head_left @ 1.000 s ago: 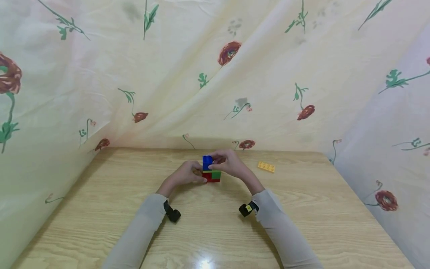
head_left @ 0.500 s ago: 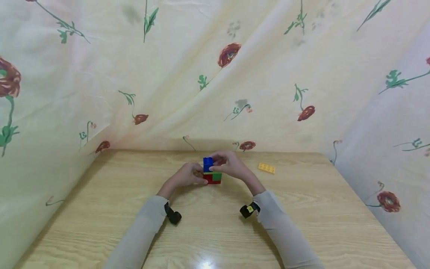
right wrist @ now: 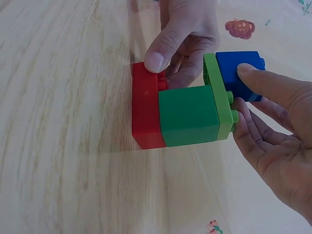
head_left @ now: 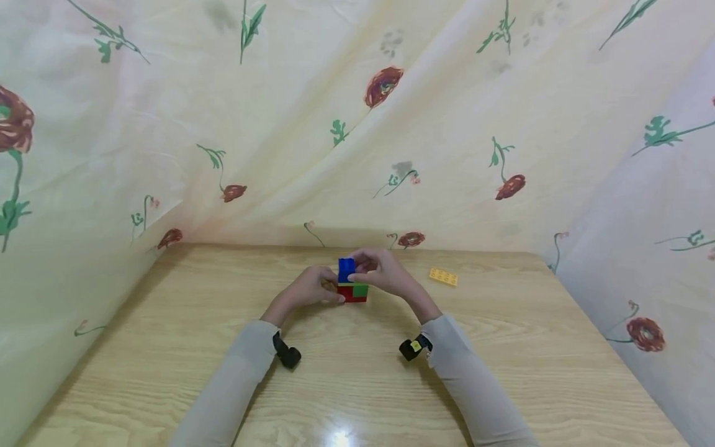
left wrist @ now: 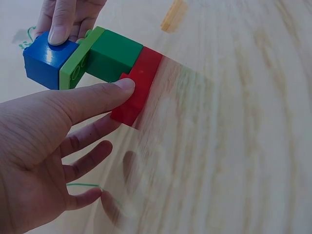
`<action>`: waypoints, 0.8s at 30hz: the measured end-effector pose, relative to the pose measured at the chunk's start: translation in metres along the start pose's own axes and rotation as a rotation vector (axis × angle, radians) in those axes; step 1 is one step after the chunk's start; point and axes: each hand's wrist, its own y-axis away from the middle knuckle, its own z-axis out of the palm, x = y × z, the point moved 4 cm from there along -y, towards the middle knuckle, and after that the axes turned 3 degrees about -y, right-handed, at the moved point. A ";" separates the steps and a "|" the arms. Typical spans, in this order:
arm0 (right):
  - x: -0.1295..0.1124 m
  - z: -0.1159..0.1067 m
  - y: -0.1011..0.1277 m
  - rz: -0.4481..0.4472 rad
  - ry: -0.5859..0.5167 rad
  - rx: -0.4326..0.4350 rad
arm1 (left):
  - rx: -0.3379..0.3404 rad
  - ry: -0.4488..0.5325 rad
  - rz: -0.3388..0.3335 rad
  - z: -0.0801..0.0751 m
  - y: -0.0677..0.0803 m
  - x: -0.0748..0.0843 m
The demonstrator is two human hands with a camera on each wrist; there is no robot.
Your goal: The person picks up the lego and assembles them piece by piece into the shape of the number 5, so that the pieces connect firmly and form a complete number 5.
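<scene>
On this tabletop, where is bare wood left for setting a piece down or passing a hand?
Bare wood on the table lies left of the left hand, near the front edge between the sleeves, and right of the yellow plate. It is crowded mid-table, where the right hand and left hand grip the brick stack.

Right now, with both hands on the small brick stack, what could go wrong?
The blue plastic brick sits on only part of the light green flat plate, so pressure from the right hand could tilt the stack. The left hand steadies only the red base brick with a thumb, so it might slide on the smooth wooden table.
</scene>
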 end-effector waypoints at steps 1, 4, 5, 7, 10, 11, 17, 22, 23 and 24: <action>0.000 0.000 0.000 0.002 0.002 0.002 | 0.000 0.000 0.001 0.000 0.000 -0.001; 0.001 0.000 0.001 -0.001 0.005 0.003 | 0.000 0.004 0.002 0.000 -0.001 -0.002; 0.001 0.000 0.001 -0.002 0.007 0.004 | 0.000 0.006 0.004 0.000 -0.001 -0.002; 0.001 -0.001 0.001 -0.006 0.012 0.004 | 0.000 0.005 0.009 0.001 -0.002 -0.004; 0.001 -0.001 0.000 0.001 0.013 0.005 | -0.001 0.005 0.009 0.000 -0.003 -0.005; 0.000 -0.001 0.000 0.001 0.013 0.004 | -0.002 0.004 0.007 0.000 -0.003 -0.005; -0.002 -0.002 0.001 -0.011 0.008 0.002 | -0.005 0.000 0.014 0.000 -0.004 -0.005; -0.001 -0.002 0.001 0.009 -0.003 0.003 | 0.000 -0.010 0.014 0.000 -0.004 -0.004; -0.001 -0.002 0.001 0.015 -0.007 0.004 | 0.000 -0.013 0.011 0.001 -0.004 -0.004; -0.001 -0.002 0.001 0.021 -0.011 0.004 | 0.000 -0.016 0.011 0.001 -0.004 -0.003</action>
